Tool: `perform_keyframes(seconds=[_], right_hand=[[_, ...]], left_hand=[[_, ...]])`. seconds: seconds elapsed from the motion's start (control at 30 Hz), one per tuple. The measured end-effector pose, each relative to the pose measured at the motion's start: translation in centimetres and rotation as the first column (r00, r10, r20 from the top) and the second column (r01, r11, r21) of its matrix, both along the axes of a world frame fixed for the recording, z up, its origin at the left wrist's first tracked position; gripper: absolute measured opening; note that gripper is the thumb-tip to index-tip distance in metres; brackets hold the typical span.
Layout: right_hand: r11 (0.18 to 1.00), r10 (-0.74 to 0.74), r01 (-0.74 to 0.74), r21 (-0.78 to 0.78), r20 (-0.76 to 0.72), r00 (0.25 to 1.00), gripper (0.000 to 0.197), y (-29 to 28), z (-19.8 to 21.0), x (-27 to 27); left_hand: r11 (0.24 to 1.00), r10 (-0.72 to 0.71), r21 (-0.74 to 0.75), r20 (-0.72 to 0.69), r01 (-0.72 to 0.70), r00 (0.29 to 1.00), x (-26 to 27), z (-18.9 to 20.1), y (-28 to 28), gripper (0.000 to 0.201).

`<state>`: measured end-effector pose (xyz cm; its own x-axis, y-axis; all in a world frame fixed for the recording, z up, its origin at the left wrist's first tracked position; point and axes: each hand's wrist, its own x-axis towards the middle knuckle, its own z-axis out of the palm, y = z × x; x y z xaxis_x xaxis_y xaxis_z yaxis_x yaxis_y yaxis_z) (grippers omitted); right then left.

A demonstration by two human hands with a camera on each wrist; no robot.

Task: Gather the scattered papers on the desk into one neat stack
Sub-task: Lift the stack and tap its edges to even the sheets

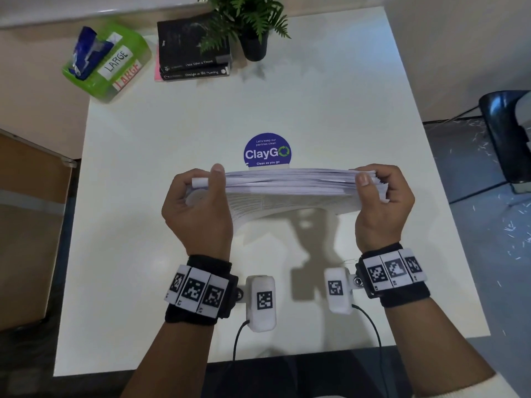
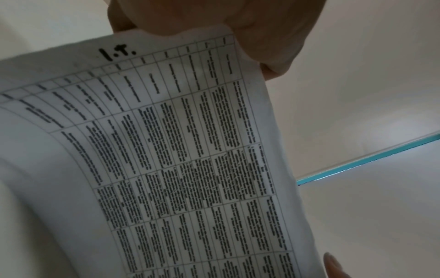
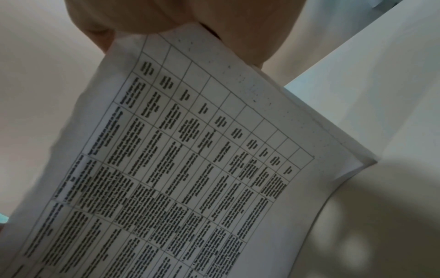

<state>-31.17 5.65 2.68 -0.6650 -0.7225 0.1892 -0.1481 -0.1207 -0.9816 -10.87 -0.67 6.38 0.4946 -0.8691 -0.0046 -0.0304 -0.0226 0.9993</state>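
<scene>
The fingers (image 1: pixel 217 170) of the left hand (image 1: pixel 198 208) and right hand (image 1: pixel 383 202) are clamped on the two ends of the papers (image 1: pixel 290 185), held up above the white counter (image 1: pixel 330 116). The pile looks light and floppy, so holding both ends seems best. Books (image 1: pixel 192 50), a plant (image 1: pixel 253 27) and a green box (image 1: pixel 106 61) sit at the back.

A white rectangular desk (image 1: pixel 178 156) is seen from above. At its far edge are set a green plastic box (image 1: pixel 115 73) labelled LARGE, two stacked black books (image 1: pixel 193 54) and a potted fern (image 1: pixel 253 27). A round blue ClayGo sticker (image 1: pixel 267 150) is stuck near the centre.
</scene>
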Motion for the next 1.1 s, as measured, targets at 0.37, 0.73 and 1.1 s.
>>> perform_keyframes(seconds=[0.37,0.73,1.1], right_hand=[[0.999,0.033,-0.033,0.025,0.016,0.999,0.026,0.1,0.1,-0.5],[0.996,0.068,-0.072,0.055,0.063,0.996,0.025,0.1,-0.2,-1.0],[0.995,-0.030,0.021,0.101,0.087,0.996,0.030,-1.0,0.1,-0.7]], left_hand=[[0.901,-0.389,-0.120,0.203,0.417,0.898,4.2,-1.0,0.4,0.005],[0.852,-0.506,-0.103,0.098,0.514,0.857,6.4,-1.4,0.1,0.004],[0.736,-0.656,-0.082,0.158,0.672,0.738,8.0,-1.6,0.9,0.006]])
